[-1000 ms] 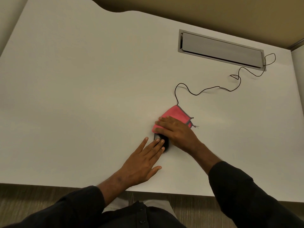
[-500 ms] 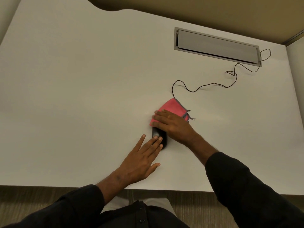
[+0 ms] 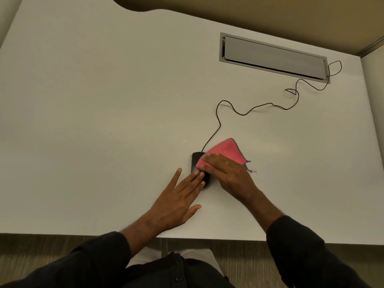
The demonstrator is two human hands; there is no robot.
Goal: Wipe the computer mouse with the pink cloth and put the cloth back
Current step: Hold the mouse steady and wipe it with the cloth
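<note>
A black computer mouse [image 3: 195,163] lies on the white desk [image 3: 104,121], its far left part bare. A folded pink cloth [image 3: 223,150] with a grey edge covers the mouse's right side. My right hand [image 3: 226,173] lies flat on the cloth and presses it against the mouse. My left hand [image 3: 178,198] rests flat on the desk, fingers spread, with its fingertips on the mouse's near end. The mouse's near right part is hidden under both hands.
A thin black cable [image 3: 249,109] snakes from the mouse to a grey cable hatch [image 3: 274,57] set in the desk at the back right. The desk's front edge [image 3: 187,238] runs just below my wrists.
My right hand has slid the cloth to the right across the mouse, and more of the mouse's black top left now shows. My left hand has stayed on the mouse's near end.
</note>
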